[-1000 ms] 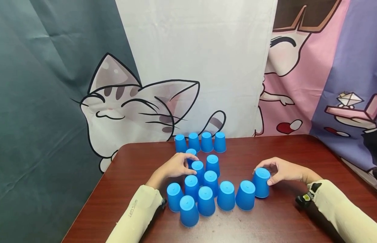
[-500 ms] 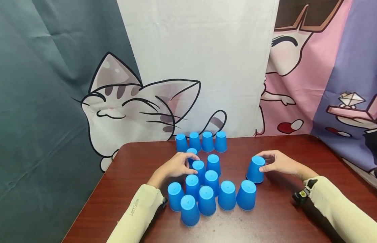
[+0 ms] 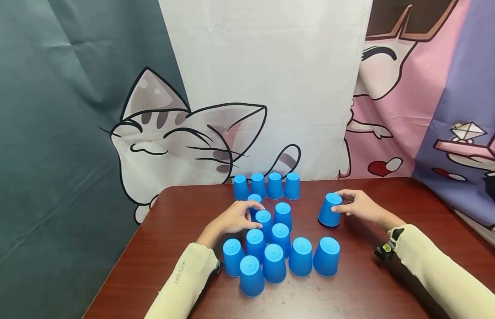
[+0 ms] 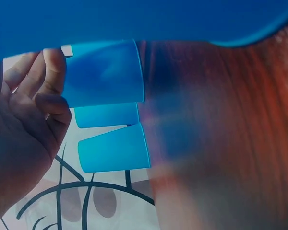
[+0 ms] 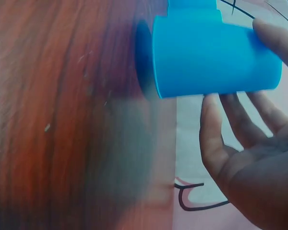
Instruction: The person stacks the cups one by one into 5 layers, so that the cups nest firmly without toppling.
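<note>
The right hand (image 3: 360, 207) grips an upside-down blue cup, the right-hand cup (image 3: 330, 212), between thumb and fingers, to the right of and apart from the other cups. The left hand (image 3: 236, 218) pinches another, the left-hand cup (image 3: 265, 225), thumb at its near side and forefinger curling past its far side.

The head view hides most of the right hand's fingers behind that cup; the right wrist view shows them spread along its side and a second cup (image 5: 192, 5) behind it. Whether its rim touches the table (image 3: 371, 283) I cannot tell. The left wrist view adds the left palm and a large blue surface (image 4: 134, 21) cropped along the top.

Around the left hand, more inverted cups (image 3: 274, 264) stand close together, and a row of four (image 3: 275, 186) lines the table's far edge. Behind hangs a cloth (image 3: 271, 57) printed with a cat (image 3: 151, 164), which the head view shows far more fully.
</note>
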The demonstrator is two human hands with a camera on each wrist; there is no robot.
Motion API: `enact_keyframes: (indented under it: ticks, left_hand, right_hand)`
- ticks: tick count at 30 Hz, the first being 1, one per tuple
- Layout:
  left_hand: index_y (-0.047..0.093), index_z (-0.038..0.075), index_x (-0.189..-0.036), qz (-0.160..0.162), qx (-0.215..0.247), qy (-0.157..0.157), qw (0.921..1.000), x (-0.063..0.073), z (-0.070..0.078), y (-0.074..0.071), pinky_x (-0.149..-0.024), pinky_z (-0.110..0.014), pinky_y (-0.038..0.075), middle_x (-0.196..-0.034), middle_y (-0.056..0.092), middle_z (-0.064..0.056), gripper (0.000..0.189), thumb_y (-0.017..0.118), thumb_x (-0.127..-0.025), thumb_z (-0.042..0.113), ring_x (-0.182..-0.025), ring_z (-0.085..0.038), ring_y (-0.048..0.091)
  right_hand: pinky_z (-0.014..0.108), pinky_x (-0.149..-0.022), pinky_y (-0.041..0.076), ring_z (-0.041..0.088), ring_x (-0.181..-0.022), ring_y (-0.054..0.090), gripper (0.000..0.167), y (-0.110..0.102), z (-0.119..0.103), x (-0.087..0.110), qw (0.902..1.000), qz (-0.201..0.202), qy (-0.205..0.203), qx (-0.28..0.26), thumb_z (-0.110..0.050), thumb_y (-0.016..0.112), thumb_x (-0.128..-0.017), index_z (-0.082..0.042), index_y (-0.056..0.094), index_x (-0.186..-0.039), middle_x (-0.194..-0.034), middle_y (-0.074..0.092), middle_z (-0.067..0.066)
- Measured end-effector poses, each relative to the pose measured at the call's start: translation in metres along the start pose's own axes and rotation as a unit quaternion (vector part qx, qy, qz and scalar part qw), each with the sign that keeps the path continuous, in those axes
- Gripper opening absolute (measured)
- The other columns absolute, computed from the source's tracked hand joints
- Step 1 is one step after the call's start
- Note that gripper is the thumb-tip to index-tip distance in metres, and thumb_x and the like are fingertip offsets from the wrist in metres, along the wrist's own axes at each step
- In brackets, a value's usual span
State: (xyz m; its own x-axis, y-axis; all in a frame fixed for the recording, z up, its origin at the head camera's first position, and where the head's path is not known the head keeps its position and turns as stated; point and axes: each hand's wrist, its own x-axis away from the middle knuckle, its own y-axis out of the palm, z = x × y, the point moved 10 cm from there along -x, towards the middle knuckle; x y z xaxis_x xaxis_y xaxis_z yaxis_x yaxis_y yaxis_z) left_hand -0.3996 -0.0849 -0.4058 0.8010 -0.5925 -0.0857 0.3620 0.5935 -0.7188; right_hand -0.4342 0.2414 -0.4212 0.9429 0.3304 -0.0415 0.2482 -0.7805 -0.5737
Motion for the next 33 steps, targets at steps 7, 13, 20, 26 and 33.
enact_keyframes:
  ticks: [7,13,20,26,33]
  left_hand:
    - [0.062,0.017,-0.127,0.003,0.001,-0.008,1.0,0.001,-0.001,0.0,-0.061,-0.03,0.055,-0.121,0.065,0.0,0.048,0.08,-0.085,0.03,-0.069,-0.014,0.06]
    - [0.062,0.016,-0.128,0.004,0.008,-0.007,0.9999,0.001,-0.002,0.001,-0.061,-0.03,0.055,-0.121,0.065,0.0,0.048,0.08,-0.085,0.03,-0.07,-0.015,0.06]
    - [0.062,0.017,-0.129,0.001,0.001,-0.005,1.0,0.0,-0.002,0.004,-0.065,-0.03,0.055,-0.12,0.065,0.002,0.047,0.079,-0.087,0.028,-0.072,-0.015,0.06]
    - [0.061,0.017,-0.13,-0.003,0.003,-0.01,0.9999,0.001,-0.001,0.006,-0.065,-0.029,0.056,-0.122,0.065,0.0,0.048,0.078,-0.087,0.031,-0.073,-0.014,0.06]
    - [0.061,0.018,-0.131,0.003,-0.002,-0.015,0.9999,0.001,-0.004,0.005,-0.065,-0.029,0.056,-0.122,0.065,0.002,0.049,0.078,-0.087,0.031,-0.072,-0.014,0.061]
  right_hand:
    - [0.042,-0.078,0.057,0.033,-0.106,0.061,0.063,0.003,-0.004,-0.016,0.9995,0.018,0.022,0.012,-0.033,0.076,-0.088,0.003,0.054,-0.135,-0.132,0.056,0.027]
    - [0.045,-0.082,0.057,0.038,-0.11,0.061,0.067,0.006,-0.003,-0.033,0.9992,0.023,0.032,0.01,-0.041,0.076,-0.087,0.002,0.054,-0.133,-0.131,0.057,0.026]
    - [0.048,-0.086,0.056,0.041,-0.115,0.058,0.069,0.008,-0.001,-0.049,0.9982,0.043,0.04,-0.009,-0.04,0.074,-0.089,0.004,0.051,-0.137,-0.133,0.056,0.028]
    - [0.048,-0.086,0.056,0.039,-0.111,0.06,0.067,0.01,-0.001,-0.06,0.9973,0.058,0.043,-0.012,-0.037,0.075,-0.089,0.005,0.052,-0.135,-0.13,0.058,0.027]
    - [0.05,-0.088,0.055,0.039,-0.112,0.057,0.066,0.012,-0.003,-0.075,0.9962,0.067,0.045,-0.031,-0.034,0.076,-0.088,0.006,0.051,-0.135,-0.132,0.055,0.029]
